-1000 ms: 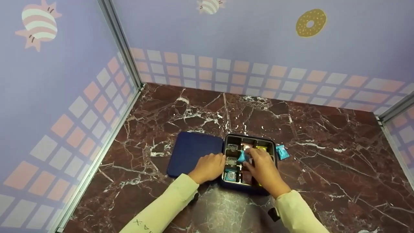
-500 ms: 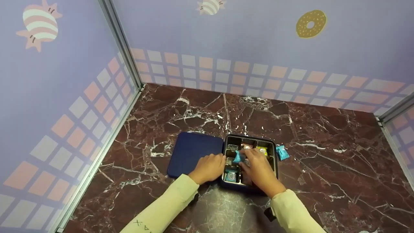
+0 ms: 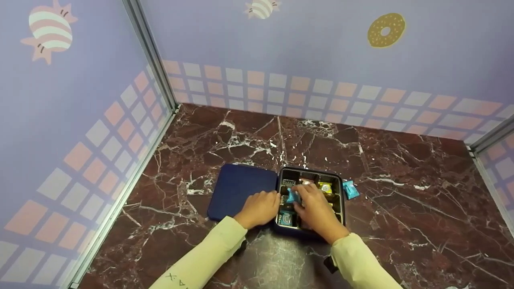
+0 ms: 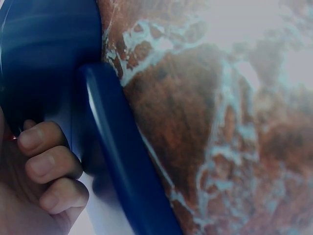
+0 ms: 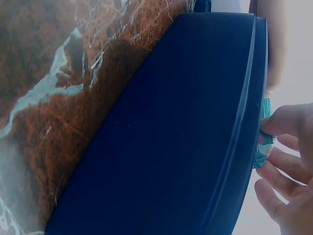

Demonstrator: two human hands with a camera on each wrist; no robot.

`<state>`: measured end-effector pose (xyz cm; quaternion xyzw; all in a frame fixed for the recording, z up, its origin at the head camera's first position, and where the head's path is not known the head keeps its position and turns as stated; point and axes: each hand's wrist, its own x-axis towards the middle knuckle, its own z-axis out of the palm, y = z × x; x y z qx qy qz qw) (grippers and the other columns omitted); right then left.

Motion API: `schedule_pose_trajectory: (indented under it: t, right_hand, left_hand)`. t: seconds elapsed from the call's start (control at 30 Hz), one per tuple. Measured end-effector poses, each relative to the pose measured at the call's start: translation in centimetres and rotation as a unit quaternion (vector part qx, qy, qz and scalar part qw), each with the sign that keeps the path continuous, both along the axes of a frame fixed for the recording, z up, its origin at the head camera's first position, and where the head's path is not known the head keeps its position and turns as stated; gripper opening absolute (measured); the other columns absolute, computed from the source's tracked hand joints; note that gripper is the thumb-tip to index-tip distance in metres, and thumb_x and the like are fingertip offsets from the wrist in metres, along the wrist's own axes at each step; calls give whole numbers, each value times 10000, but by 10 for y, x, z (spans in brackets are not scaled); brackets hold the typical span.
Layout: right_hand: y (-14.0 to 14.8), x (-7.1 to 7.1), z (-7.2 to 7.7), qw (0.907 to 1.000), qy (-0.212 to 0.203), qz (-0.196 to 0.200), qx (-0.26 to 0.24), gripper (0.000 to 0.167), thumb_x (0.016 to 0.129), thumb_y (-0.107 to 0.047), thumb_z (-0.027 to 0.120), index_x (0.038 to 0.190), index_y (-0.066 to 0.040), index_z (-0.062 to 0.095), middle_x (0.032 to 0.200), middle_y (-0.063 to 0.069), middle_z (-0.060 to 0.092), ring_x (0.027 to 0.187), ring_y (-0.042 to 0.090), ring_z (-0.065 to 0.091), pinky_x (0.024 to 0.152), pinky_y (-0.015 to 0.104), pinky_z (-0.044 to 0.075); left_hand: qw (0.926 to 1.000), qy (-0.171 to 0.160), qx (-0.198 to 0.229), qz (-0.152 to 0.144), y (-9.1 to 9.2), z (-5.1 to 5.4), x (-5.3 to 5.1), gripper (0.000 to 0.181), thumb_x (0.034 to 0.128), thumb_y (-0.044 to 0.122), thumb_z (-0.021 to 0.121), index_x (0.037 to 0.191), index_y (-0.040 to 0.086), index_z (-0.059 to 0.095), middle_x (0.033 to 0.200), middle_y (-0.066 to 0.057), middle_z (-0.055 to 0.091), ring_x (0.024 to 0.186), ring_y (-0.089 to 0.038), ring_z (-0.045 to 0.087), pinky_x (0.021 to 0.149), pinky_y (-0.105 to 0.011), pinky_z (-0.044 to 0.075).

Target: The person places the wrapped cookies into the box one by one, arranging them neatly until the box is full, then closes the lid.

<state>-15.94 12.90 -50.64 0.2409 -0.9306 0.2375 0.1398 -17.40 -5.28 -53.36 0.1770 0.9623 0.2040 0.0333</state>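
Note:
A dark blue box [image 3: 287, 230] with a compartmented black insert stands with its blue lid [image 3: 243, 182] laid out on the left. My right hand [image 3: 317, 208] pinches a blue wrapped candy [image 3: 292, 196] over the middle compartment of the left column; in the right wrist view, thumb and fingers hold this candy [image 5: 264, 149] at the box rim. With curled fingers, my left hand [image 3: 260, 206] grips the box's left edge above the lid. Another blue candy [image 3: 286, 218] lies in the near left compartment, and a yellow candy [image 3: 324, 187] in the far right one. My right hand hides several compartments.
One more blue candy [image 3: 351, 190] lies on the dark red marbled tabletop [image 3: 401, 216], just right of the box. Printed lilac panels [image 3: 281, 44] enclose the table at the back and sides.
My right hand has moved left with the blue candy, from the middle column to the left column, and lower over the compartment. My left hand stays in place.

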Motion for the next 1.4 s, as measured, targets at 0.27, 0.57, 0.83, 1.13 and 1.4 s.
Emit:
schedule_pose_trajectory:
  t: [0.27,0.57,0.83,1.13,1.4]
  right_hand:
    - [-6,0,-1,10000,-62,25,18,327,751,-57,793,1029,-80,622,995,103,683,974,320,625,864,491,493]
    - [-6,0,-2,9998,-130,-24,137,343,753,-115,813,1034,-78,619,1046,115,673,1016,312,619,882,495,486]
    - [-2,0,-2,9996,203,-74,179,334,743,-133,817,1017,-96,629,1018,88,672,1008,287,616,887,454,483]
    - [4,-1,-1,9994,330,-52,131,298,762,-110,805,1001,-94,628,1009,61,667,1017,263,617,908,433,485]
    - [12,-1,-1,9989,444,-128,-4,288,766,-88,800,1004,-89,638,1061,85,676,1005,290,641,904,445,499]
  left_hand:
    - [9999,162,39,-26,0,-2,-1,398,1030,289,349,706,144,529,646,-58,589,620,-301,635,510,-445,458]
    - [9998,217,-9,-26,0,-2,0,401,1029,295,343,736,125,556,680,-86,623,633,-314,644,513,-452,464]
    - [9999,114,4,-30,0,0,0,410,1035,298,330,731,127,546,680,-82,616,640,-311,644,527,-456,473]
    - [10000,-31,9,-42,-1,2,0,404,1038,301,326,721,148,525,670,-57,591,659,-307,644,546,-452,475]
    - [10000,-64,43,-51,0,0,-1,406,1036,302,319,702,164,504,639,-28,555,624,-278,622,524,-423,454]
